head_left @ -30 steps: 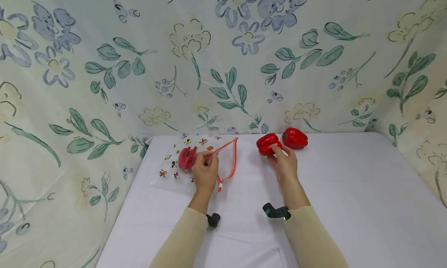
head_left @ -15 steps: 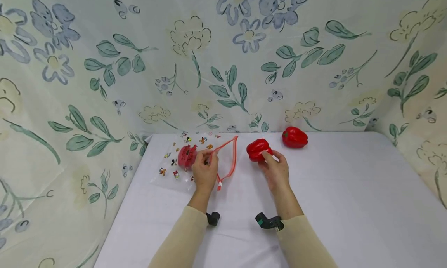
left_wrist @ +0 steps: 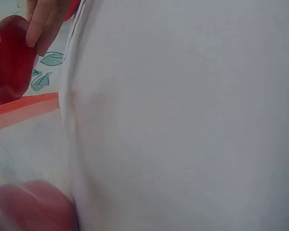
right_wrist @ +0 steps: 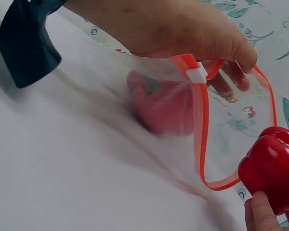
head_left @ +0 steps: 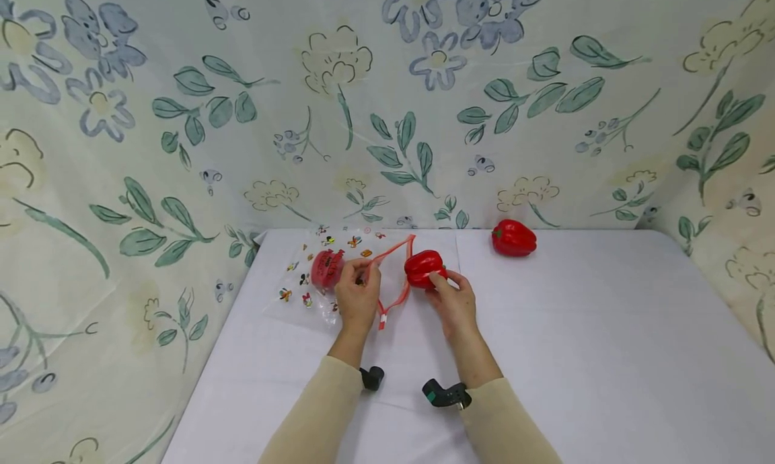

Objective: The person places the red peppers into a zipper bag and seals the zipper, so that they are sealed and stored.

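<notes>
My left hand (head_left: 357, 294) pinches the orange-red zip edge of a clear zip bag (right_wrist: 201, 130) printed with small cartoon figures. The bag's mouth gapes toward the right, a white slider (right_wrist: 196, 73) at its near corner. Inside lies a red bell pepper (head_left: 325, 270), seen through the plastic. A second red bell pepper (head_left: 424, 269) is held by my right hand (head_left: 455, 308), thumb on its near side. In the head view this pepper overlaps the right side of the bag's mouth. From the left wrist, the held pepper (left_wrist: 9, 57) appears just beyond the zip edge (left_wrist: 31, 108).
Another red bell pepper (head_left: 513, 238) lies at the table's back edge, right of both hands. White cloth covers the table (head_left: 593, 343). A floral curtain (head_left: 387, 101) hangs behind it and along both sides. Each wrist wears a black camera mount (head_left: 445, 393).
My right hand has carried the held bell pepper leftward and slightly nearer, away from the pepper at the back, up to the bag's mouth. The left hand stays at the zip edge.
</notes>
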